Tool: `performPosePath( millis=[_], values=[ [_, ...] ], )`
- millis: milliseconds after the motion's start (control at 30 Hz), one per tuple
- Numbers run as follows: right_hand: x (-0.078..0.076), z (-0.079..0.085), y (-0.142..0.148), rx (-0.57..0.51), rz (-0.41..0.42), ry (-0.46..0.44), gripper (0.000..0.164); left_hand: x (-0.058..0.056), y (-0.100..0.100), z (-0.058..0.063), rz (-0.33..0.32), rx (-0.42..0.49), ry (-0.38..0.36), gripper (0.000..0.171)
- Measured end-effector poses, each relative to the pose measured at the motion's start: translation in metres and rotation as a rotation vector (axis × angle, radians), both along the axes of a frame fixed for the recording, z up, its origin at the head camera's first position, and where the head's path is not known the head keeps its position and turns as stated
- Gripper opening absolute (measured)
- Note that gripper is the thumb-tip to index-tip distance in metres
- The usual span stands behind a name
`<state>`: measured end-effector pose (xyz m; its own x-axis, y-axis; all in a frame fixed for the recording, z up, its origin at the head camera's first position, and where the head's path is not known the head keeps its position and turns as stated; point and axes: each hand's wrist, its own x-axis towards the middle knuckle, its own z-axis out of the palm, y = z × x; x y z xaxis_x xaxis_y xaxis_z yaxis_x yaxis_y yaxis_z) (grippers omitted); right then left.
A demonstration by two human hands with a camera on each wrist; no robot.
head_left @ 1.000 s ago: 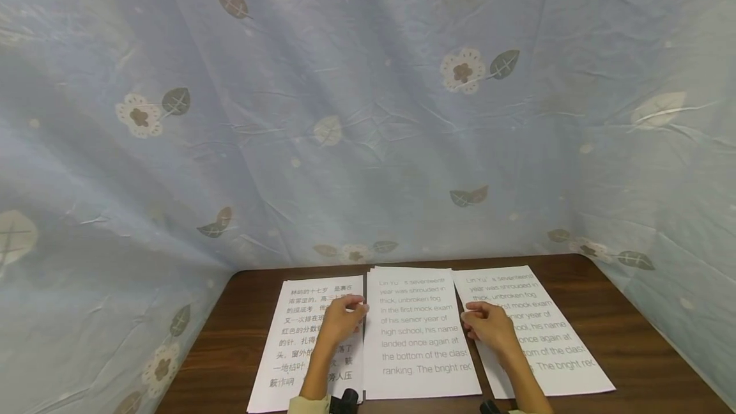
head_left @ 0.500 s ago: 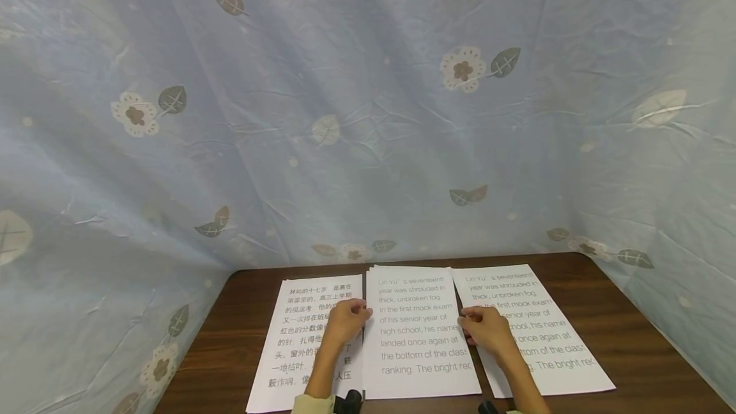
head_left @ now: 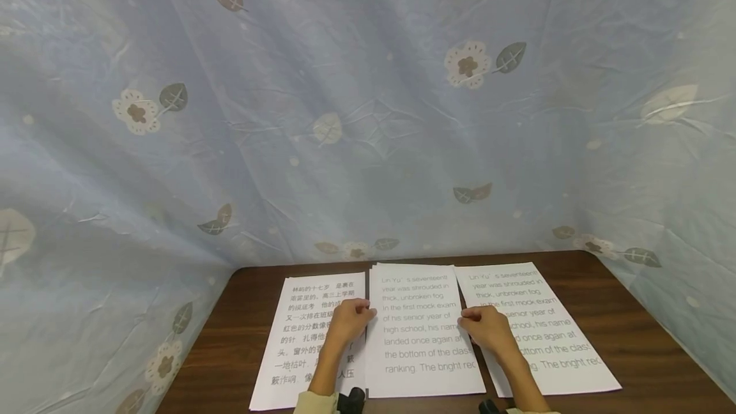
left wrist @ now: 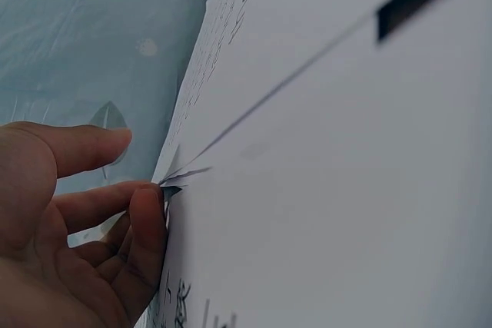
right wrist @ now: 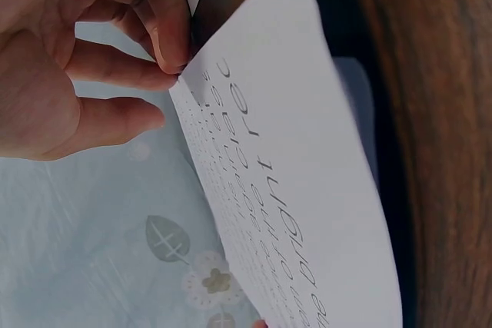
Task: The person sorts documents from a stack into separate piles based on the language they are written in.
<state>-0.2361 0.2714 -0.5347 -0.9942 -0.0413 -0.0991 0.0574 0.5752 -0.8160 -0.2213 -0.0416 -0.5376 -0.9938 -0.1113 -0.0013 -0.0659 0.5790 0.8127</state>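
Observation:
Three stacks of printed paper lie side by side. Large English print covers the middle stack (head_left: 422,337) and the right stack (head_left: 558,344); Chinese characters cover the left stack (head_left: 287,350). My left hand (head_left: 349,322) is over the left stack, fingertips at the middle stack's left edge. In the left wrist view its thumb (left wrist: 96,147) stands apart from the fingers. My right hand (head_left: 489,329) reaches over the right stack, fingertips at the middle stack's right edge. The right wrist view has its index fingertip against the sheet's edge (right wrist: 300,159), thumb spread away.
A dark brown wooden table (head_left: 218,337) carries the stacks. Behind and beside it hangs a pale blue curtain (head_left: 374,165) with flowers and leaves. Black wrist straps (head_left: 352,400) show at the bottom of the head view.
My left hand has shifted slightly right and my right hand slightly left, bringing the fingertips closer in on the middle stack's edges. The stacks look the same.

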Motion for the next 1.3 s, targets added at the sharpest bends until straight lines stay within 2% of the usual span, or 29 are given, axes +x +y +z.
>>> performPosePath(
  millis=[433, 733, 1067, 1300],
  values=[
    [0.000, 0.006, -0.002, 0.031, 0.007, 0.045, 0.034, 0.000, 0.003, 0.003, 0.016, 0.028, -0.002, 0.040],
    [0.001, 0.009, -0.004, -0.081, 0.000, 0.063, 0.037, 0.000, 0.006, 0.009, 0.007, 0.054, 0.078, 0.036],
    [0.002, 0.013, -0.003, -0.098, -0.028, 0.067, 0.038, 0.002, 0.012, 0.010, 0.039, 0.170, 0.071, 0.040],
    [0.001, 0.017, -0.001, -0.092, -0.027, 0.076, 0.037, 0.000, 0.013, 0.010, 0.058, 0.186, 0.077, 0.040]
  ],
)
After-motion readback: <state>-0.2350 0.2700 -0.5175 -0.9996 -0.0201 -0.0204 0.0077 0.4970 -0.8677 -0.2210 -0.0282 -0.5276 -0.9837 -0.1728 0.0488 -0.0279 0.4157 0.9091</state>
